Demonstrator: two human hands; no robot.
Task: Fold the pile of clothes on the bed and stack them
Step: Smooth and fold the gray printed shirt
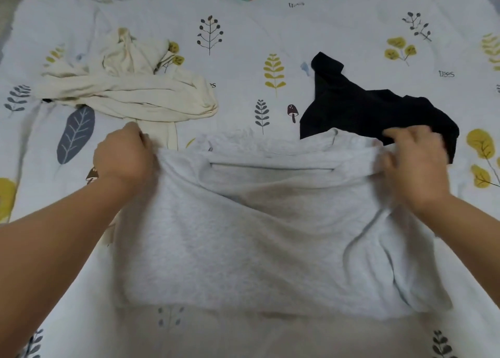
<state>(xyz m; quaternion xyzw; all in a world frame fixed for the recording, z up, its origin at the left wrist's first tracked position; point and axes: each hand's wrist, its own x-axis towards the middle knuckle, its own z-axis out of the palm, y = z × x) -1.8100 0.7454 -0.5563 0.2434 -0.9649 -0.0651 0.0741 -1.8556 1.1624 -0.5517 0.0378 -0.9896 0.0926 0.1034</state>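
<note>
Bed, leaf-print sheet (243,33) | left hand (123,156), right hand (414,163) each pinch light grey knit garment (270,236) top corners, stretching it taut for folding | cream garment (130,87) far-left, black garment (365,111) far-right, unfolded.

Both arms reach forward, left hand (123,155) and right hand (415,163) pinching.

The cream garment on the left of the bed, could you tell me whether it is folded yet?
Not folded. The cream garment lies crumpled and twisted in a heap on the sheet.
</note>
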